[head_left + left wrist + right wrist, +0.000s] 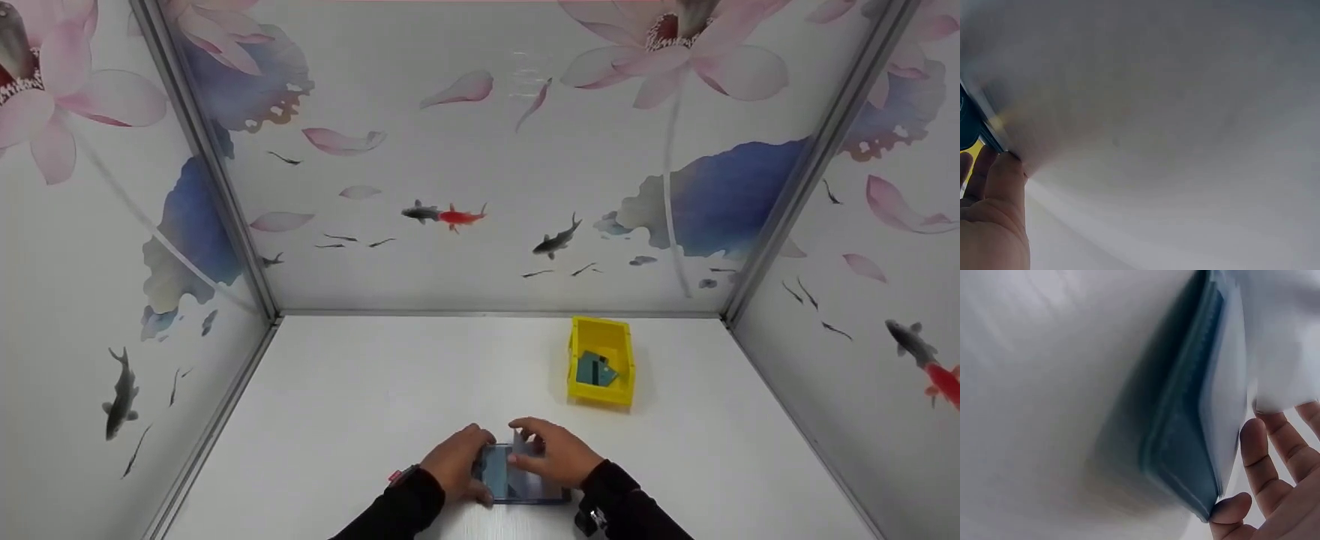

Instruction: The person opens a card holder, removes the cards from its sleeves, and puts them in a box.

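On the white table lies an opened teal card holder with clear plastic pages. My left hand grips its left side, fingers at the far edge and thumb near the close edge. In the left wrist view, fingers meet the holder's edge. My right hand is over the right half, pinching a raised translucent page between thumb and fingers. The right wrist view shows the teal cover tilted, with pale pages standing beside the fingertips; these pages are blurred.
Beyond the right hand stands a yellow bin with a few teal card-like pieces inside. Printed panels in metal frames wall the table at the back and both sides.
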Motion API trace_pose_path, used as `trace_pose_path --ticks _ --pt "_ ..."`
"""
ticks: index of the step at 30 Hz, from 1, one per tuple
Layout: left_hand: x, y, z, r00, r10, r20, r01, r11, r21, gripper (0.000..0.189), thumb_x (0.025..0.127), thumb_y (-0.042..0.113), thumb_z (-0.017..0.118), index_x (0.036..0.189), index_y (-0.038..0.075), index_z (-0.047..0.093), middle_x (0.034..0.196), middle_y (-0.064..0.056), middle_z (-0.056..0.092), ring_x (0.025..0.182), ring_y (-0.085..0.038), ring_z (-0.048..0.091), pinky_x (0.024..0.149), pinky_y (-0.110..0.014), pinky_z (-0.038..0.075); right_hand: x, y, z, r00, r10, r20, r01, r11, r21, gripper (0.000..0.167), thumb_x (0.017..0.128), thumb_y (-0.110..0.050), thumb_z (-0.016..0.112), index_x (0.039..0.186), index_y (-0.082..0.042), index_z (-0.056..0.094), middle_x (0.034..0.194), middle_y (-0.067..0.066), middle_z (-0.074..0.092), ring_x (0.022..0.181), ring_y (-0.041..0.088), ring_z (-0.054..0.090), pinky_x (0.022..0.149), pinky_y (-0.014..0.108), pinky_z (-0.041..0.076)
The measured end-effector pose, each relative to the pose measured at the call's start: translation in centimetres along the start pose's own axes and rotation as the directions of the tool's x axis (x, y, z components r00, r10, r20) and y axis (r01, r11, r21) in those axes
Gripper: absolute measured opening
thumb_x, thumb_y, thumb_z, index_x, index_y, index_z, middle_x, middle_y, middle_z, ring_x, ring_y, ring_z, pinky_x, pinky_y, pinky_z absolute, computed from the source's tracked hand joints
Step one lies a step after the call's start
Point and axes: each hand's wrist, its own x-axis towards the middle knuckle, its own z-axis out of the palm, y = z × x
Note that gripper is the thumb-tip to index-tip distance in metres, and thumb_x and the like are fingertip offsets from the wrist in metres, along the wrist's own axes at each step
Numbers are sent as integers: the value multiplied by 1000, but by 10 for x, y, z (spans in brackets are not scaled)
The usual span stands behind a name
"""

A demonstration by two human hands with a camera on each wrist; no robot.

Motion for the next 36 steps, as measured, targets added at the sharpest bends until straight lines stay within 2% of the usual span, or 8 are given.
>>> trace_pose_path --ticks 3,6,11,14,18,22,27,36 --pt "0 1 0 1000 8 -8 -8 1000 4 77 70 38 111 133 14 73 115 6 63 96 -3 53 89 -25 53 -1 1 -2 1000 9 -19 -8 1000 21 54 111 -49 74 148 -11 70 128 2 75 113 21 70 98 43 58" --pt "1 2 1 1000 14 -17 -14 1000 17 73 70 38 111 128 12 75 113 6 63 93 -2 51 87 -23 52 -2 0 -5 998 14 -53 -14 1000 -13 39 106 -47 81 128 -15 80 112 -6 76 103 13 65 92 36 55" --pt "0 3 -1 1000 8 -17 -8 1000 28 72 70 38 110 127 11 75 115 6 62 95 -2 52 90 -24 54 -2 1 -5 995 -7 -101 -17 970 -243 28 89 -41 98 107 -24 85 99 -13 76 96 10 57 86 36 48" --pt "0 3 -1 1000 10 -17 -10 1000 26 73 69 39 110 127 11 75 115 6 62 95 -2 52 90 -25 54 -1 1 -2 996 -28 -81 -3 933 -361 27 87 -35 100 109 -27 87 104 -15 78 100 10 57 88 38 46" --pt "0 2 -2 1000 7 -13 -7 1000 13 73 70 39 110 128 11 75 116 5 62 95 -3 52 90 -24 53 2 -5 -1 995 -96 0 87 902 -424 26 91 -18 95 116 -23 88 111 -13 82 104 7 64 96 39 58" --pt "1 2 -1 1000 4 -4 -4 1000 19 73 71 40 110 128 11 75 116 5 61 95 -4 51 89 -24 52 4 -11 1 991 -119 68 136 921 -366 29 92 -13 92 121 -19 87 114 -9 84 104 4 69 101 36 63" --pt "1 1 0 1000 11 1 -11 999 32 73 72 43 109 128 11 74 116 5 61 95 -4 51 88 -23 51 4 -9 3 992 -70 107 99 951 -293 36 90 -28 96 124 -24 84 123 -11 79 108 4 67 103 35 62" --pt "0 -1 2 1000 11 3 -11 1000 20 73 73 45 108 129 13 74 118 6 60 96 -2 50 91 -24 53 4 -6 5 989 -92 120 124 947 -295 49 85 -38 101 129 -22 83 129 -9 78 113 5 65 104 34 60"
